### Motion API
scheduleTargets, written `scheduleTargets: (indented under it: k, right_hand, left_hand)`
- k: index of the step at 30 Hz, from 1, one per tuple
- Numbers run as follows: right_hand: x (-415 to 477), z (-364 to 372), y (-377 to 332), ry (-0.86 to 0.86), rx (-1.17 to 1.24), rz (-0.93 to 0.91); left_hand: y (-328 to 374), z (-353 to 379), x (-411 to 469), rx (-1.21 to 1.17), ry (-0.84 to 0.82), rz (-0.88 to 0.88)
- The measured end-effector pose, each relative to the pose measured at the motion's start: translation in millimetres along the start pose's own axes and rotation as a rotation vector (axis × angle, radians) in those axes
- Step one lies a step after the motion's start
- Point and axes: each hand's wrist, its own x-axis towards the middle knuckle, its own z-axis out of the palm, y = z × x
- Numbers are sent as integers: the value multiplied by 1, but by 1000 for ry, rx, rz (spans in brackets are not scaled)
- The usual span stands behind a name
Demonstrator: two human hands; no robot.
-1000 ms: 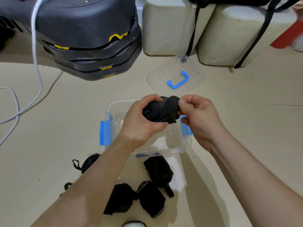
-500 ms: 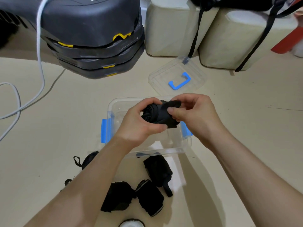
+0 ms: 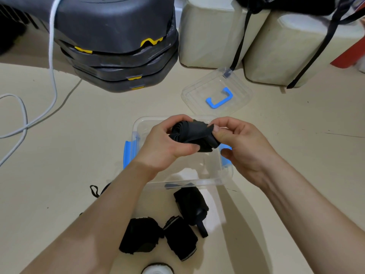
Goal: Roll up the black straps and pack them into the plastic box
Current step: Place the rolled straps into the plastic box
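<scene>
Shifted back off the roll, right hand (image 3: 243,147) now pinches the loose end of the black strap (image 3: 192,135) while left hand (image 3: 167,145) grips its rolled part, above the open plastic box (image 3: 138,125), three rolled straps (image 3: 180,237) lying just near of it.

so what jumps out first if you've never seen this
Dead centre, the left hand grips a black strap while the right hand pinches its loose end, above the clear plastic box. More rolled straps lie nearer the person, and the lid sits beyond the box.
</scene>
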Motion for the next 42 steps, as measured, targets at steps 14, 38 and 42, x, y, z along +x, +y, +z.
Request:
scheduleTargets:
  k: [14,38,42]
  right_hand:
    - [-2,16,3,343,-642,-551]
    - [0,12,-4,95,-324,-183]
    - [-2,10,-10,86,-372,-223]
  left_hand:
    - [1,0,0,35,3,-29]
    - [14,-7,-6,58,-78,-2]
    - [14,-7,-8,-3,-67,-13]
